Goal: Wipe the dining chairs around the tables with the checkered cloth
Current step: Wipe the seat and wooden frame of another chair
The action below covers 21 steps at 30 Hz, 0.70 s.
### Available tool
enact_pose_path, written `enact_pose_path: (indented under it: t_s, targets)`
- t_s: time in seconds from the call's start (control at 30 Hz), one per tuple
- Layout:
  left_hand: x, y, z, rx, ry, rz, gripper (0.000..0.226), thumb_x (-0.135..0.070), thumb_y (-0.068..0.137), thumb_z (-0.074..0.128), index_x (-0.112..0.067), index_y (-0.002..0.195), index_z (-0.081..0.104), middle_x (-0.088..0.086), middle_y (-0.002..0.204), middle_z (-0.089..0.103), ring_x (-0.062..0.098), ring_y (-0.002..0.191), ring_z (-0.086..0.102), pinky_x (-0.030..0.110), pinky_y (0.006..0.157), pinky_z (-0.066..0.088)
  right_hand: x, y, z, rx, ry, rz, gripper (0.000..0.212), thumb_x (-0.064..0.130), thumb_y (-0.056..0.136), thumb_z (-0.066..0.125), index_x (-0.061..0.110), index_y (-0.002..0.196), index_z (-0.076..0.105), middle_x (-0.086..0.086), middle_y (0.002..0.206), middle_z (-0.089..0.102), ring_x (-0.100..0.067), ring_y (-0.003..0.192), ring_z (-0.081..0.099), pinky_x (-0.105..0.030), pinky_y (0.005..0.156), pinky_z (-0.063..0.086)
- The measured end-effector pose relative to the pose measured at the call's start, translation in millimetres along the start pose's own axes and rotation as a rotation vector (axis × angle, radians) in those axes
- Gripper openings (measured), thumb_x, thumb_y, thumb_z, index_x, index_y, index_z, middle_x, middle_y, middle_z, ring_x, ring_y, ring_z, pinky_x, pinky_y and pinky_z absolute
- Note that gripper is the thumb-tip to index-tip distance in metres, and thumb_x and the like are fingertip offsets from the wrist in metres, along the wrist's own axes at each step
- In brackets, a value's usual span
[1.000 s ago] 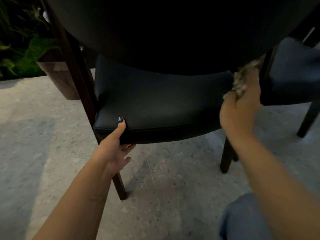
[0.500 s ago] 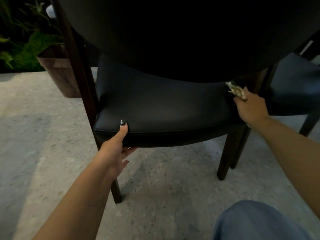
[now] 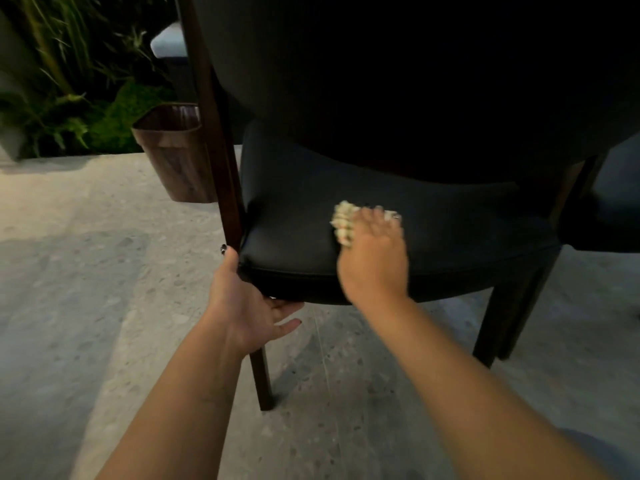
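Observation:
A dark upholstered dining chair fills the view, its seat [image 3: 294, 216] under a curved black backrest [image 3: 381, 81]. My right hand [image 3: 375, 261] lies on the middle of the seat, fingers over the bunched checkered cloth [image 3: 343, 221] and pressing it to the cushion. The cloth sticks out past my fingertips on the left. My left hand [image 3: 246, 306] holds the seat's near left corner, thumb up against the wooden leg post [image 3: 221, 188] and fingers under the seat edge.
A brown wooden bin [image 3: 173, 157] stands on the speckled floor behind the chair's left side, with green plants [image 3: 52, 98] beyond it. A second dark chair [image 3: 609, 216] stands close on the right. Open floor lies to the left and in front.
My right hand has swept the cloth from the seat's far right side leftward to the middle of the cushion. My left hand has kept its hold on the seat corner.

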<state>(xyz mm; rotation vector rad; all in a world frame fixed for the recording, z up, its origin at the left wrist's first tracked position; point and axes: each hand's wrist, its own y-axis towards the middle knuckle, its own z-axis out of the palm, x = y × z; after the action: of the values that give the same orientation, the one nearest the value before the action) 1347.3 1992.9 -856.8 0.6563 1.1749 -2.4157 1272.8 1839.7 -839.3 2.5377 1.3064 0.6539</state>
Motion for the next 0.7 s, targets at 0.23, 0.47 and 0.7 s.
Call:
enact_pose_path:
  t_s: [0.23,0.47,0.7]
  targets:
    - [3.3,-9.3,-11.6,0.024,-0.258,0.051,0.096,-0.083,0.082,0.023,-0.004,0.128,0.052,0.027,0.12,0.064,0.046,0.119,0.053,0.063,0.107,0.03,100.6,-5.0,26.9,0.105,-0.03,-0.438,0.054,0.015,0.094,0.038,0.003,0.145,0.029,-0.014,0.153,0.029,-0.026,0.145,0.016,-0.037,0.118,-0.001]
    - [2.5,-22.0,-14.5,-0.001,-0.184,0.027,0.112,-0.085,0.08,0.022,0.004,0.148,0.026,0.028,0.14,0.047,0.04,0.132,0.044,0.058,0.113,0.024,-4.9,-15.3,-15.6,0.19,-0.046,-0.742,0.064,-0.003,0.077,0.054,0.0,0.139,0.041,-0.018,0.146,0.04,-0.031,0.14,0.031,-0.044,0.118,0.012]
    - [-7.3,-47.1,-12.4,0.0,-0.201,0.048,0.114,-0.085,0.079,0.023,0.004,0.15,0.017,0.027,0.146,0.04,0.039,0.138,0.036,0.057,0.112,0.025,-12.2,-1.5,-24.2,0.103,0.492,-0.077,0.035,0.015,0.093,0.054,0.014,0.128,0.059,-0.007,0.127,0.06,-0.026,0.126,0.049,-0.033,0.108,0.032]
